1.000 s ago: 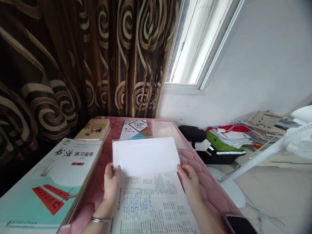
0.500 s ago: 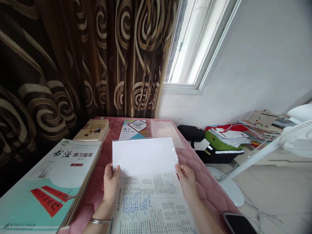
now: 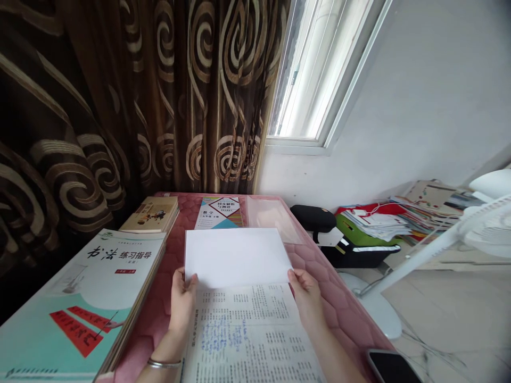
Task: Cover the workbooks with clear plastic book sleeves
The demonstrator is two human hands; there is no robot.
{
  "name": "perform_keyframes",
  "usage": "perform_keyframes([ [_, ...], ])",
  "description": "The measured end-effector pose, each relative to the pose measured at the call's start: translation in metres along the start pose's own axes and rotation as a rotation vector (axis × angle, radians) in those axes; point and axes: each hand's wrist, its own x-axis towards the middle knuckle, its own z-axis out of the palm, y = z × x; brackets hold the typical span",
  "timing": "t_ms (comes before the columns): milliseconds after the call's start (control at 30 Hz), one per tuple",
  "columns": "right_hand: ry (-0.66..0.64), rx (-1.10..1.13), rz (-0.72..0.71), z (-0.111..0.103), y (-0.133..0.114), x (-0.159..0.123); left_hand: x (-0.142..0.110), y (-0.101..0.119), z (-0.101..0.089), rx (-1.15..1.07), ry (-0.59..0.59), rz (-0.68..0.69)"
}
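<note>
Between my hands is a white sheet (image 3: 237, 255), blank on the side I see, with a clear, shiny edge like a plastic sleeve. My left hand (image 3: 184, 298) pinches its lower left corner, thumb on top. At the lower right corner, my right hand (image 3: 307, 295) grips it the same way. Just below the sheet's near edge lies a printed page (image 3: 255, 335) with blue handwriting on it. The sheet covers the page's upper part. A silver bracelet (image 3: 164, 364) circles my left wrist.
Calligraphy workbooks (image 3: 99, 276) are stacked at left, with smaller tan books (image 3: 149, 214) behind. A math booklet (image 3: 221, 210) and a translucent folder (image 3: 275, 218) lie at the table's far end. A phone (image 3: 391, 367) is near the right edge. A white fan (image 3: 419, 260) stands right.
The sheet has tilted slightly, its far edge dropping a little lower in view. Both hands keep their hold at the corners, almost unmoved.
</note>
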Motion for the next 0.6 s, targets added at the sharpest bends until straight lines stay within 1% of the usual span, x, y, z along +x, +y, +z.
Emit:
perform_keyframes([
  [200,0.010,-0.009,-0.005,0.002,0.006,0.003,0.001,-0.001,0.001,-0.006,0.016,0.037],
  [367,0.109,0.018,0.000,-0.001,0.005,0.003,0.003,-0.004,0.001,-0.016,0.031,0.043],
  [400,0.088,0.011,0.008,-0.003,0.003,0.003,0.003,-0.004,0.001,-0.019,0.033,0.045],
  [500,-0.052,-0.049,0.021,-0.005,-0.005,0.002,0.003,-0.005,0.001,-0.017,0.028,0.058],
  [533,-0.079,-0.081,0.017,-0.006,-0.007,0.002,0.003,-0.006,0.001,-0.012,0.026,0.062],
  [600,-0.070,-0.145,-0.010,-0.006,-0.009,0.002,0.003,-0.006,0.001,0.000,0.020,0.067],
])
